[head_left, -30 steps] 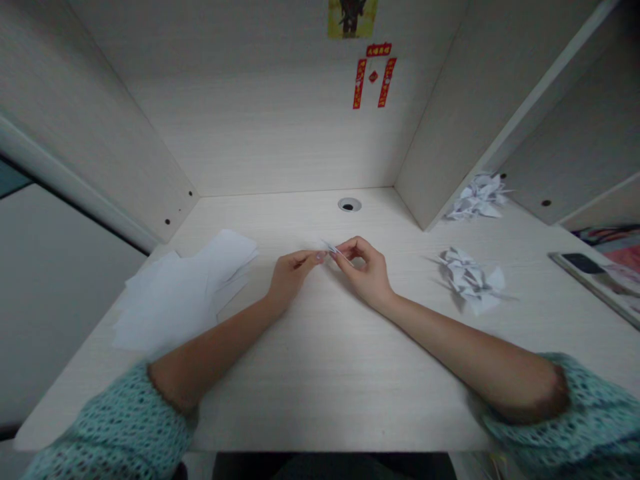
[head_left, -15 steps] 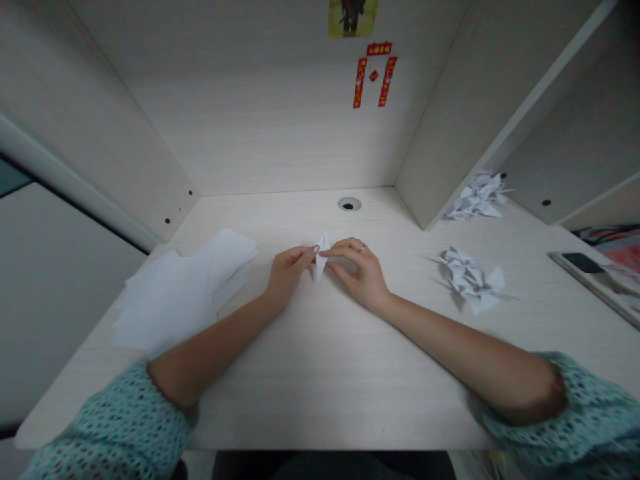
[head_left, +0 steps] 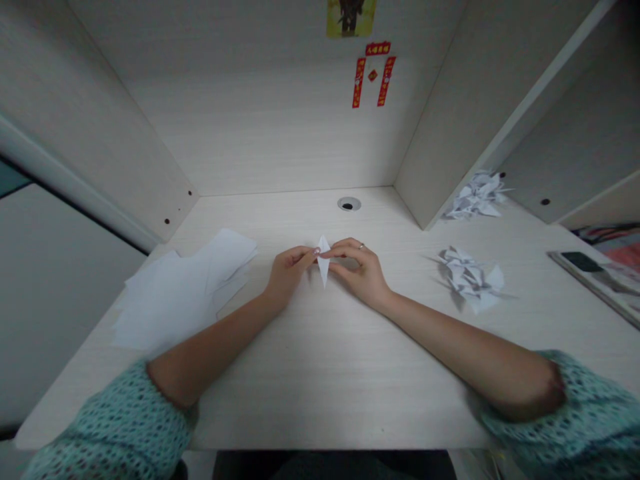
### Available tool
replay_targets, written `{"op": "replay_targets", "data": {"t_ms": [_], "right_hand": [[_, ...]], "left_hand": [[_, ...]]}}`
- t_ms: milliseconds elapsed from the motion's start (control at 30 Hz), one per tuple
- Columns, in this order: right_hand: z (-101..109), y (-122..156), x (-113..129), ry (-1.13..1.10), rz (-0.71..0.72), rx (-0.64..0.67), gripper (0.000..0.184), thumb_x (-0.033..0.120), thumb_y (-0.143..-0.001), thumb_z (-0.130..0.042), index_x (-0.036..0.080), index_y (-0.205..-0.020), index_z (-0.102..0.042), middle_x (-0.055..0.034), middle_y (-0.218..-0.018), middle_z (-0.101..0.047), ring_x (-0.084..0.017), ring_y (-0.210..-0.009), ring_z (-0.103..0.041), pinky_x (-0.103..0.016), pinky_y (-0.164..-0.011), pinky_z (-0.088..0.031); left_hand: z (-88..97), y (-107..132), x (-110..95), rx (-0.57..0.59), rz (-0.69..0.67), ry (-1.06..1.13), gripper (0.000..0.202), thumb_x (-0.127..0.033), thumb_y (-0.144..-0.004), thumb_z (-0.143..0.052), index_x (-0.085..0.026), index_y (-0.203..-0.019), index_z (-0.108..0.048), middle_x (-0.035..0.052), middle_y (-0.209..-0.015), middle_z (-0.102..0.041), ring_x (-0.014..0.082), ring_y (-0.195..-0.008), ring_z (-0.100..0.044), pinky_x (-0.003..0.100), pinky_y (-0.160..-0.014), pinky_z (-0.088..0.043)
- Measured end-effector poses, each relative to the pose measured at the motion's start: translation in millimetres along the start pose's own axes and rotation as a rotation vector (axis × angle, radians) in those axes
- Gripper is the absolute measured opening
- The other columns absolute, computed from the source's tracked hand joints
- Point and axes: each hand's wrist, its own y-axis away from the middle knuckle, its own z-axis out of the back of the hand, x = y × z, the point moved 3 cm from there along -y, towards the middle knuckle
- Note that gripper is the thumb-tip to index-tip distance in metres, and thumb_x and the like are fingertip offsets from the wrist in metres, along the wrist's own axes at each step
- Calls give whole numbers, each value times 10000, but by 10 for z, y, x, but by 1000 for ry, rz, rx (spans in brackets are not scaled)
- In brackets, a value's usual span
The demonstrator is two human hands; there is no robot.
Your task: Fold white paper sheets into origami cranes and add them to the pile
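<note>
Since the earlier frame, the folded white paper [head_left: 323, 261] has narrowed to a slim point aimed toward the person. Desk [head_left: 350, 380]: pale wood-grain laminate. Forearms [head_left: 215, 340]: resting on it, angled inward. Left hand [head_left: 287, 273]: fingertips pinching the paper's left side. Right hand [head_left: 359, 270]: fingers curled, nearly closed, holding its right side. Paper: between both hands, near mid-desk. Nearby: loose white sheets [head_left: 180, 293] left; a heap of folded paper figures [head_left: 470, 280] and another heap [head_left: 477, 197] right.
</note>
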Motion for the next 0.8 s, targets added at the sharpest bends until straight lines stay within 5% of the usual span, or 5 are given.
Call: {"op": "replay_targets", "data": {"t_ms": [400, 800], "right_hand": [[-44, -5, -58, -127, -89, -49, 48, 262, -754, -708, 222, -778, -718, -36, -778, -663, -164, -743, -592, -300, -662, -463], [-17, 30, -43, -56, -32, 11, 196, 110, -779, -586, 241, -809, -728, -28, -821, -670, -171, -819, -623, -330, -780, -480]], "left_hand": [[0, 5, -3, 2, 33, 0, 225, -396, -700, -667, -179, -747, -702, 6, -709, -685, 128, -669, -571, 244, -646, -423], [-38, 26, -50, 42, 120, 32, 200, -378, -701, -676, -186, -741, -714, 23, -688, -713, 148, -669, -626, 262, -646, -450]]}}
